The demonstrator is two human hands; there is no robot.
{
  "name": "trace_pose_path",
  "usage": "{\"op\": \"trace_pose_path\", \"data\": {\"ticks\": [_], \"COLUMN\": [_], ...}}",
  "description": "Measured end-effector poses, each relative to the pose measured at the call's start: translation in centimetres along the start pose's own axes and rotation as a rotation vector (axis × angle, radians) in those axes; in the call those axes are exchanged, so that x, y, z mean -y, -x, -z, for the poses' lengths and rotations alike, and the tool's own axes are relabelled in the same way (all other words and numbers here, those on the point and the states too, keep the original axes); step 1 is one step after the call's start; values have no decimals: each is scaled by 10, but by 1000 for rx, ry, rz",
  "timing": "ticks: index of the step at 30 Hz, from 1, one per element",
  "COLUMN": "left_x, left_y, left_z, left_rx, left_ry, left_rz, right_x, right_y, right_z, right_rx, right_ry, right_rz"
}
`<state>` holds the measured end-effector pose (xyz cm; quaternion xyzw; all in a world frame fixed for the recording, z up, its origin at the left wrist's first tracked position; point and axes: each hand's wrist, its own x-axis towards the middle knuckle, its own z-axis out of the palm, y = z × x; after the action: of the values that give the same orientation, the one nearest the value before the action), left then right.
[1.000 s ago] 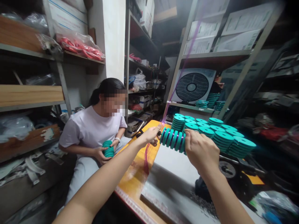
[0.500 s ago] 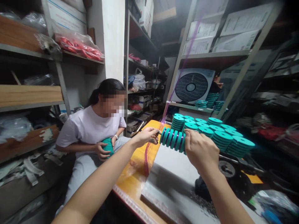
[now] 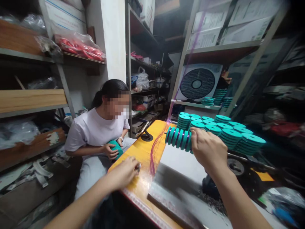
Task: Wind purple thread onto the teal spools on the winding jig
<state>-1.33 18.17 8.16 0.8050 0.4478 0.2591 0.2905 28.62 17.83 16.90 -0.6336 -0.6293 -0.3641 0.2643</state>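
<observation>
My right hand (image 3: pixel 208 146) grips the near end of a row of green spools (image 3: pixel 177 138) strung on a thin rod, with purple wire showing between the flanges. The rod's bare tip pokes out at the row's left end. Lower and to the left, my left hand (image 3: pixel 127 173) is closed over the yellow tabletop (image 3: pixel 140 183); a small metal piece (image 3: pixel 137 167) shows at its fingertips, its kind unclear. Loose purple wires (image 3: pixel 152 159) trail across the table between my hands.
Stacks of green spools (image 3: pixel 228 135) stand behind my right hand. A grey-white board (image 3: pixel 169 181) lies on the table, with a dark machine (image 3: pixel 234 168) at the right. Across the left corner, a seated person (image 3: pixel 100 127) holds another green spool roll (image 3: pixel 116 149). A box fan (image 3: pixel 197 82) stands on the shelf.
My left hand has left the rod's left end and moved down and left, taking the small metal piece along. My right hand still grips the spools. A round black base on the table is now uncovered.
</observation>
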Motion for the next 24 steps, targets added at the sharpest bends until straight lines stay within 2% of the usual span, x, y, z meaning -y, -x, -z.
{"op": "trace_pose_path", "data": {"ticks": [1,3,6,7,9,12,14,17,20,22,24], "left_x": [0,1,2,0,-9,-32,-47,-58,-47,-30,-11], "left_y": [11,26,29,25,9,-30,-57,-87,-95,-91,-83], "left_z": [-10,-27,-34,-32,-24,-18,-20,-25,-20,-8,11], "left_rx": [39,93,77,49,-45,-233,-274,-232,-246,-342,-491], "left_ry": [-186,-413,-478,-448,-312,44,270,457,561,585,542], "left_rz": [-10,-29,-84,-112,-184,-270,-288,-317,-311,-254,-188], "right_x": [-1,-6,-27,-38,-59,-82,-87,-75,-40,-6,33], "right_y": [-1,-3,-3,-2,3,10,12,6,-4,-12,-19], "right_z": [2,9,26,33,43,49,47,38,24,11,-3], "right_rx": [22,42,42,75,220,457,522,513,427,381,336], "right_ry": [-54,-226,-454,-489,-498,-434,-397,-432,-560,-621,-669], "right_rz": [-8,-23,-43,-35,12,108,127,104,73,80,87]}}
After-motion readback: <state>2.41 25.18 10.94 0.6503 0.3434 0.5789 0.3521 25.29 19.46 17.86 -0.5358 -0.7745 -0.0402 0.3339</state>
